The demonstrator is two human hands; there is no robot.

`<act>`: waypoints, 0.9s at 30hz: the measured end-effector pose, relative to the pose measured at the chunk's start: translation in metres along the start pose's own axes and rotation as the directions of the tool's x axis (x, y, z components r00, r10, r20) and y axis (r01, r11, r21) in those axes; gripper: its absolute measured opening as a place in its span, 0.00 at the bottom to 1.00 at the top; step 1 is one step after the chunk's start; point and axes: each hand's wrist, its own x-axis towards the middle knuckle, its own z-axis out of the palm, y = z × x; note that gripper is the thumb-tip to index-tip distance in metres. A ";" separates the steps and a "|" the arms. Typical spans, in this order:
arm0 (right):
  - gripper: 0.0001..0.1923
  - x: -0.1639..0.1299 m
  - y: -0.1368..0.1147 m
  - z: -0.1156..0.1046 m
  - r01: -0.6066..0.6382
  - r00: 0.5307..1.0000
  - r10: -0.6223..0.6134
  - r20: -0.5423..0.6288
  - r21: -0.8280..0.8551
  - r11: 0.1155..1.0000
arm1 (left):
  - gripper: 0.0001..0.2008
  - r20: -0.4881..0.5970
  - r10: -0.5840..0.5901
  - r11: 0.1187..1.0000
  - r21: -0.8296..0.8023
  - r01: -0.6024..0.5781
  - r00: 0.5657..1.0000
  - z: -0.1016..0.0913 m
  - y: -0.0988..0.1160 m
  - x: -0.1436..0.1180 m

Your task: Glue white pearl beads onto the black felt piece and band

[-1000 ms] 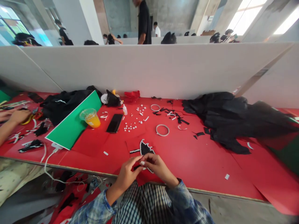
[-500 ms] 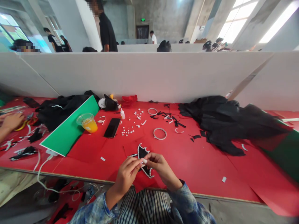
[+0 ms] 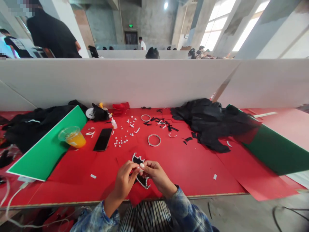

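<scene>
My left hand (image 3: 124, 178) and my right hand (image 3: 158, 175) meet at the fingertips near the front edge of the red table. Both are closed, thumb against fingers, in a pinch. Between them is something small that I cannot make out. Directly beneath lies a black bat-like cutout (image 3: 138, 160) edged with a row of shiny white beads. My fingers cover its middle, so only its two pointed ends show. Whether they touch it, I cannot tell. Loose pearl beads (image 3: 119, 141) lie scattered beyond my hands, with a small white bottle (image 3: 114, 123) near them.
Left of the beads are a phone (image 3: 103, 139) and a tilted plastic cup of orange drink (image 3: 76, 140), against a green board (image 3: 47, 154). Two pale rings lie behind my hands, one large (image 3: 154, 146). Black scraps (image 3: 172, 129) and black cloth (image 3: 205, 122) sit back right.
The view has turned to the right, so the table's things appear farther left. My hands stay pinched together over the beaded cutout. A standing person in black now appears farther left.
</scene>
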 end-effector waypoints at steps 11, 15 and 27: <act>0.22 0.052 -0.020 -0.039 0.124 0.989 -0.145 -0.038 -0.342 0.932 | 0.10 0.337 0.004 0.930 0.345 -0.128 0.941 0.002 -0.024 0.049; 0.22 0.076 -0.036 -0.089 0.155 0.904 -0.351 -0.244 -0.577 0.802 | 0.15 0.366 -0.221 0.897 0.439 0.041 0.904 -0.030 -0.055 0.044; 0.21 0.078 -0.043 -0.185 -0.027 0.577 -0.658 -0.484 -0.816 0.577 | 0.19 0.358 -0.540 0.510 0.859 -0.042 0.762 -0.008 -0.016 -0.043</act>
